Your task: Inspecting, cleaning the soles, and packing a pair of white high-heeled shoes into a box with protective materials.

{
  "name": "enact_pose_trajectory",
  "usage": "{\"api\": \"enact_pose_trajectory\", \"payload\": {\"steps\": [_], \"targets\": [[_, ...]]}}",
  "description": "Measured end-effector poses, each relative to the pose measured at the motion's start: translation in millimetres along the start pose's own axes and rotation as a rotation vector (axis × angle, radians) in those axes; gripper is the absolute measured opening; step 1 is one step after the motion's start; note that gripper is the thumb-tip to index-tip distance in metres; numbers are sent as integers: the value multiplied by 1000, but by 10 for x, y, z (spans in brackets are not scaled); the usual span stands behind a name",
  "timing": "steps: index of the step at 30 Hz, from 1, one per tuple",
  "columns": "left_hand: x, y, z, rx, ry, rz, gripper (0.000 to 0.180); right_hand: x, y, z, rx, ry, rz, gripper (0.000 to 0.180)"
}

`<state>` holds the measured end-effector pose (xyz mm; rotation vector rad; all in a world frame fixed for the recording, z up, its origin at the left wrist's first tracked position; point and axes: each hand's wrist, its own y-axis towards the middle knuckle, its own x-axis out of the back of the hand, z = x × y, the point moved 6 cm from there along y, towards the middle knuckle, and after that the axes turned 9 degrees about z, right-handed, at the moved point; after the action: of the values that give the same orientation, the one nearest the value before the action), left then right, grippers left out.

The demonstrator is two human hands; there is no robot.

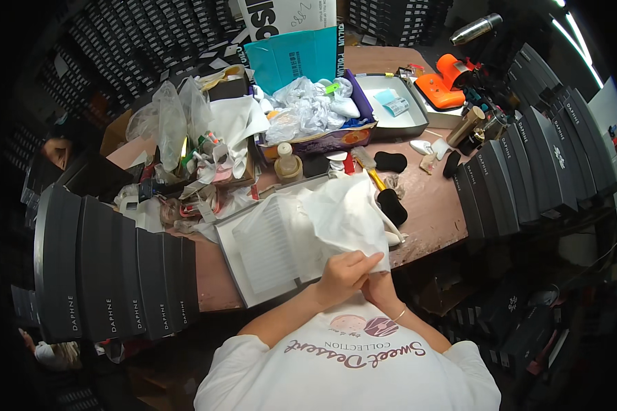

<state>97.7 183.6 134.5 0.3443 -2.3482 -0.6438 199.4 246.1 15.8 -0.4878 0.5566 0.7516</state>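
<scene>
My left hand [343, 279] pinches the near edge of a thin white sheet [343, 212], its fingers closed. My right hand [381, 289] is right beside it at the same corner, partly hidden behind the left hand; its fingers also appear closed on the sheet. Paper or cloth, I cannot tell which. The sheet drapes over the right part of an open shallow grey box [234, 270], which has a white inside. In the box's left part lies a ribbed translucent white liner [264, 243]. Something white shows under the sheet's right edge, mostly hidden.
Dark shoe boxes stand in rows at the left [110, 267] and right [521, 171]. Behind the open box are a purple box of crumpled plastic [363, 130], a squat bottle [288, 164], a yellow-handled brush [373, 171], black pads [391, 162] and an orange device [449, 85].
</scene>
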Motion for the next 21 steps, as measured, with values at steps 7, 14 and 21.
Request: {"api": "enact_pose_trajectory", "payload": {"steps": [7, 14, 21], "targets": [[-163, -39, 9, -67, -33, 102, 49, -5, 150, 40, -156, 484, -29, 30], [-178, -150, -23, -77, -100, 83, 48, -44, 323, 128, 179, -935, 334, 37], [19, -359, 155, 277, -233, -101, 58, -52, 307, 75, 222, -762, 191, 41]]}}
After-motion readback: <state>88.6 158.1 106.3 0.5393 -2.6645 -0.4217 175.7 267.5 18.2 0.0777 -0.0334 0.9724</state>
